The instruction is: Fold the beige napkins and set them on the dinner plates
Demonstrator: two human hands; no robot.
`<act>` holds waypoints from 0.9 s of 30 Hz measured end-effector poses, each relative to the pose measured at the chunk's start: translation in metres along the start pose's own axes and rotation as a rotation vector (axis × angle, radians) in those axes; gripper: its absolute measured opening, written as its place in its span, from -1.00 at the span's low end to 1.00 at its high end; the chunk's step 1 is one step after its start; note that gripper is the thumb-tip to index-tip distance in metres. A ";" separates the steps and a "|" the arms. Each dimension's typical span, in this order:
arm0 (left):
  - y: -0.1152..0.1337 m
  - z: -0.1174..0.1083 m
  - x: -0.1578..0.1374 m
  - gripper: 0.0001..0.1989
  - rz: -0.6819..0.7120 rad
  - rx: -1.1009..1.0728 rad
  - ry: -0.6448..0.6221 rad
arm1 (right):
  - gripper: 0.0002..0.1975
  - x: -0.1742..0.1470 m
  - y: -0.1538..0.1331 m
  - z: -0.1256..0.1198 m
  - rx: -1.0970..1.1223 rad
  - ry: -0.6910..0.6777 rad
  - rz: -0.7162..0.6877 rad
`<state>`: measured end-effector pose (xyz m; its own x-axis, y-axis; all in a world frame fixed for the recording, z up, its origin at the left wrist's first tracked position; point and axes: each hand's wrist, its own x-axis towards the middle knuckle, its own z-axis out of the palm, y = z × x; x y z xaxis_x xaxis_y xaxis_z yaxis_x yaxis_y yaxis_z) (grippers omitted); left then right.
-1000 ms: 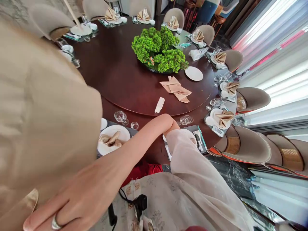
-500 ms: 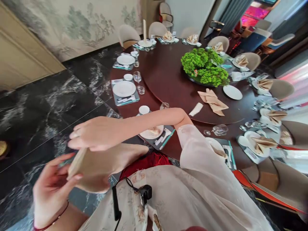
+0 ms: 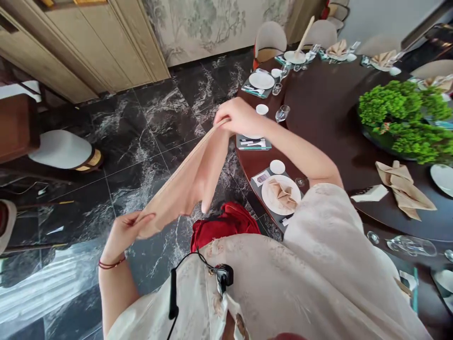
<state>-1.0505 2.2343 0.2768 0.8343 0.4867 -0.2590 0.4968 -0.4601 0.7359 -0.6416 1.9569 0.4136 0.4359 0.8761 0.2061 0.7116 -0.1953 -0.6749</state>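
A beige cloth hangs between the person's two hands, above the dark marbled floor and to the left of the table. The left hand, with a dark red bracelet at its wrist, has its fingers clamped on the cloth's near end, thumb laid over it. The right hand is farther from the body, its fingers closed on the opposite end of the upper edge; they are partly hidden by the hand itself, so the exact pinch is hard to make out. That edge runs straight from one grip to the other, while the lower part droops in loose folds. Beside the right forearm, on the table, a white plate bears a folded napkin.
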 end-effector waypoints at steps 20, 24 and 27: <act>0.232 0.013 0.420 -0.51 0.557 -0.755 0.255 | -0.67 0.209 0.088 0.011 0.362 -0.222 -0.107; 0.273 0.027 0.439 -0.46 0.651 -0.844 0.139 | -0.62 0.242 0.113 0.009 0.250 0.193 0.017; 0.290 0.029 0.467 -0.47 0.699 -0.801 0.055 | -0.42 0.258 0.132 -0.002 0.164 0.304 0.128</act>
<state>-0.5097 2.3069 0.3511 0.8517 0.3451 0.3944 -0.4075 -0.0371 0.9125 -0.4344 2.1563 0.3791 0.6770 0.6733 0.2973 0.5537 -0.1998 -0.8084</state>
